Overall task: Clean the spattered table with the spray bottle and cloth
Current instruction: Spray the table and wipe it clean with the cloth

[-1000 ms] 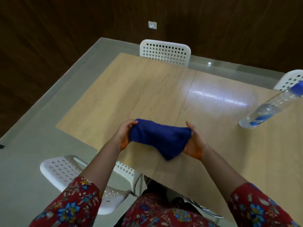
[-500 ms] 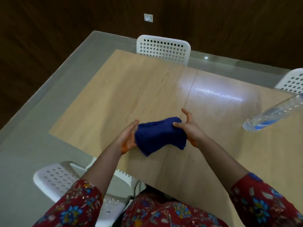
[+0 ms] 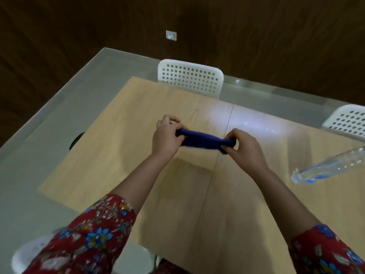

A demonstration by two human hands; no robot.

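— Both hands now face knuckles-up over the table (image 3: 110, 155): the left hand (image 3: 166, 138) curls its fingers round the cloth (image 3: 203, 139) at its nine o'clock end, and the right hand (image 3: 245, 150) pinches the three o'clock end, stretching it taut.
— Risk?
— An end slipping free under that pull. At three o'clock the spray bottle (image 3: 327, 170) blurs, its head cut off.

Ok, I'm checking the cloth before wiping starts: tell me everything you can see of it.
The cloth is dark blue, soft-looking fabric, bunched into a narrow band pulled taut between both hands. The left hand grips one end, the right hand pinches the other. It seems held above the table, casting a shadow. Dampness cannot be told.
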